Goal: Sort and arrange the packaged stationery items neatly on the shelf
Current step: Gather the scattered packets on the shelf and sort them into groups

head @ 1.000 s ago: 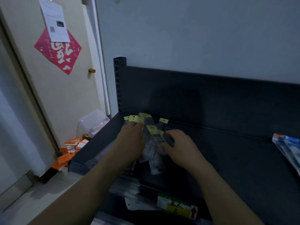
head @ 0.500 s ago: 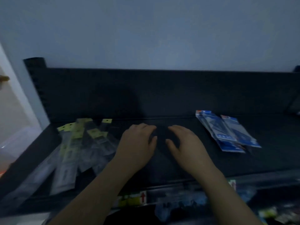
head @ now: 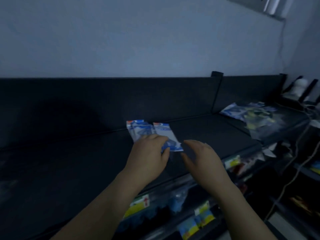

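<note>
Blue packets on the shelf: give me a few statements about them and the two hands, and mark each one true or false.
1. The left hand touches the blue packets. True.
2. The right hand holds a packet. False: its fingers are spread and it holds nothing, just right of the packets.
3. The blue packets stand upright against the back panel. False: they lie flat on the shelf.
4. Another pile of packets lies further right, past the divider. True.
</note>
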`<state>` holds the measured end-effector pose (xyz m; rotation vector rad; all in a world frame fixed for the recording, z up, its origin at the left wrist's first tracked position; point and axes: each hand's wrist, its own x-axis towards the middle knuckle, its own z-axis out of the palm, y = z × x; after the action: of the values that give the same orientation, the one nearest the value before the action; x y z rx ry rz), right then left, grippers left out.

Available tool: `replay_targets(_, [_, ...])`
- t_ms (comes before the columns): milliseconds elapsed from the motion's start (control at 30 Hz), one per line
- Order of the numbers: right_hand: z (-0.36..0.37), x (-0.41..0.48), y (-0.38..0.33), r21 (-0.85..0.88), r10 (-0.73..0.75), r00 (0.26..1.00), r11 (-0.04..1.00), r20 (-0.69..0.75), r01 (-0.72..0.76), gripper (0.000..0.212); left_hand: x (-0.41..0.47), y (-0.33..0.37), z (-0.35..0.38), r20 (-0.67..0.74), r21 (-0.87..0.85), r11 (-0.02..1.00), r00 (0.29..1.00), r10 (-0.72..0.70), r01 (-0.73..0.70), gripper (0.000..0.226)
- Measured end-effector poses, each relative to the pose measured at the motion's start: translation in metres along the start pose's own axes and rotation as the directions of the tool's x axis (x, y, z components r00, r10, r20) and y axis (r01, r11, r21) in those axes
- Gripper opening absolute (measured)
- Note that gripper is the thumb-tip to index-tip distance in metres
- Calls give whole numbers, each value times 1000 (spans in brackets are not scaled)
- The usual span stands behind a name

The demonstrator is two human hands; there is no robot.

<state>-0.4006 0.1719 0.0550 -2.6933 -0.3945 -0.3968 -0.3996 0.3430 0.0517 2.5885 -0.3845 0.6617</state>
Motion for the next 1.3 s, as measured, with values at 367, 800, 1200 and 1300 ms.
replay_targets(367, [-51,18,157,-54,130,991,990,-15,-130,48,89,102,108,121,-21,996,989,86,-84,36])
replay_targets(800, [-64,89,272,-67,294,952,952,-84,-300,42,213,141,204,207,-65,982,961,185,-175,35])
replay_targets(1200, [-67,147,410,-64,487,872,869,-55,-490,30,306,179,303,386,-111,987,910,150,-116,26])
replay_targets(1300, [-66,162,454,-108,511,859,853,-20,-510,29,326,193,331,431,-116,991,896,107,-62,34])
